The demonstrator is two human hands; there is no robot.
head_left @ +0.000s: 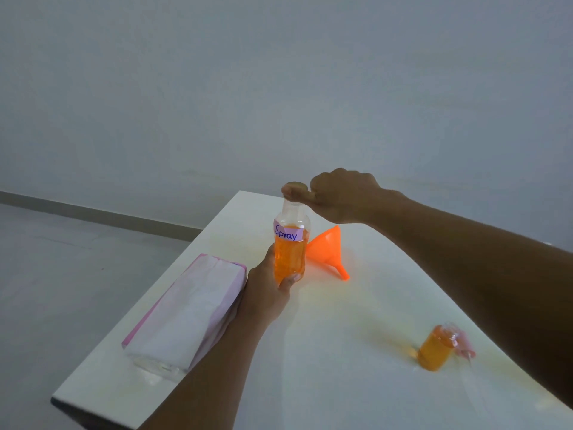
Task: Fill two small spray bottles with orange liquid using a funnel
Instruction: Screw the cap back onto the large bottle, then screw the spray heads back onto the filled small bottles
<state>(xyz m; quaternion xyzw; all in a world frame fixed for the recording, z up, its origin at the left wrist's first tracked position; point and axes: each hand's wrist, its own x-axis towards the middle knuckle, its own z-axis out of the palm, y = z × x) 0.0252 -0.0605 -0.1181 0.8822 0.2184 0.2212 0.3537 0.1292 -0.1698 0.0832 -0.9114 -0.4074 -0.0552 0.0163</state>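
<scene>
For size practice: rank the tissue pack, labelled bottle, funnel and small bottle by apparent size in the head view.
1. Tissue pack
2. Labelled bottle
3. Funnel and small bottle: look alike, and the small bottle is nearer, so unranked.

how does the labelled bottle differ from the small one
The labelled bottle is taller and gripped by the left hand, right hand on top; the small bottle stands untouched. The labelled bottle is clear above its label; the small bottle looks fuller. Both hold orange liquid.
</scene>
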